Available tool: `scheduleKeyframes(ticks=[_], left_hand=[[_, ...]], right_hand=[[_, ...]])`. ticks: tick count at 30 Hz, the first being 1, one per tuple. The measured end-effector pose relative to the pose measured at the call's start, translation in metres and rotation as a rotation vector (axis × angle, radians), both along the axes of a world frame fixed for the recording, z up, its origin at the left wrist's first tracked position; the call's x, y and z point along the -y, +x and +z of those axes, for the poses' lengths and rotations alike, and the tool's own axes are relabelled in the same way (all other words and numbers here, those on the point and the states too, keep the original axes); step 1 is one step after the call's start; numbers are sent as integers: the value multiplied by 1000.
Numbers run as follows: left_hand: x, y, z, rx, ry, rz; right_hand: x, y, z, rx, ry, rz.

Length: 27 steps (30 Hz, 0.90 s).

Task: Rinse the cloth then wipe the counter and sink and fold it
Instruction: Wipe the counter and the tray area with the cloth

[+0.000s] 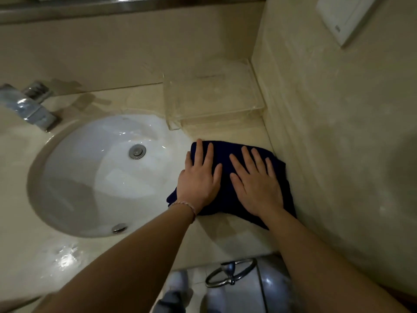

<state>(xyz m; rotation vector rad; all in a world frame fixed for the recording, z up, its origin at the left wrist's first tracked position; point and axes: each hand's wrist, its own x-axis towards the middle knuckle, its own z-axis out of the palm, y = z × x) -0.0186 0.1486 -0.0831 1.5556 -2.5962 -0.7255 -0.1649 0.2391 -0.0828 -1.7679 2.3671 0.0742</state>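
Closest to the camera, down past the counter's front edge, there's a chrome towel ring [230, 275] and a bit of tiled floor. Both forearms reach up from there over the beige counter [225, 242], and the left wrist has a thin bracelet [189, 205] on it.

The dark blue cloth [225, 188] is lying flat on the counter, just right of the sink [94, 177] and snug against the side wall [327, 143]. Its left edge hangs a little over the sink's rim. The left hand [198, 179] is pressed palm-down on the cloth's left part, fingers straight and spread, not gripping anything. The right hand [257, 184] is doing the same thing on the right part, flat and relaxed, just resting on the fabric. The hands sit side by side, not touching each other.

The sink is a white oval bowl set into the counter, looks wet, with a metal drain plug [137, 152] in the middle and an overflow hole [119, 228] on the near side. Some water is shining on the counter at front left.

Further back, a clear plastic tray [214, 102] sits in the corner, and the chrome tap [29, 105] is at far left.
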Motion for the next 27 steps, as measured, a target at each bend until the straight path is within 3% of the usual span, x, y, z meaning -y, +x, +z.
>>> scheduleKeyframes(ticks=[7, 14, 27], left_hand=[[-49, 17, 0, 160, -89, 24], [-48, 12, 1, 189, -73, 38], [12, -30, -5, 71, -19, 129]], right_hand=[[-41, 14, -5, 8, -34, 46], [-36, 13, -2, 24, -34, 41], [34, -18, -1, 34, -43, 5]])
